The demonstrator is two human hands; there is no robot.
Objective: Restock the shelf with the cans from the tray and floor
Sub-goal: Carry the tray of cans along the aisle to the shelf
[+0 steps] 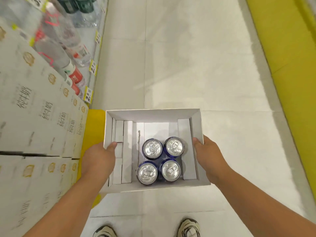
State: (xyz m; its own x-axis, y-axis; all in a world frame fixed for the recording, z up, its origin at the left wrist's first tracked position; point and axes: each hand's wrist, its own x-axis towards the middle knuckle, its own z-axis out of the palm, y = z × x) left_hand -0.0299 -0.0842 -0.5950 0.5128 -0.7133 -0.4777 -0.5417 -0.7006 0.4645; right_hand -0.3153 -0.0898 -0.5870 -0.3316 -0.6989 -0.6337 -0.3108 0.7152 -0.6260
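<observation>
A white cardboard tray (152, 113) is held level above the floor, in front of me. My left hand (98, 158) grips its left wall, thumb hooked over the rim. My right hand (209, 155) grips the right wall the same way. Several blue cans with silver tops stand upright in the tray's near right part, among them one at the back left (152, 148) and one at the front right (171, 170). The tray's left part holds only folded white flaps.
Stacked white milk cartons (34, 117) fill the shelving on my left, with water bottles (68, 53) and yellow price tags (89, 96) farther along. A yellow base (93, 134) runs under the shelf. A yellow-green band (287, 65) lines the right. My shoes (188, 228) stand on pale floor tiles.
</observation>
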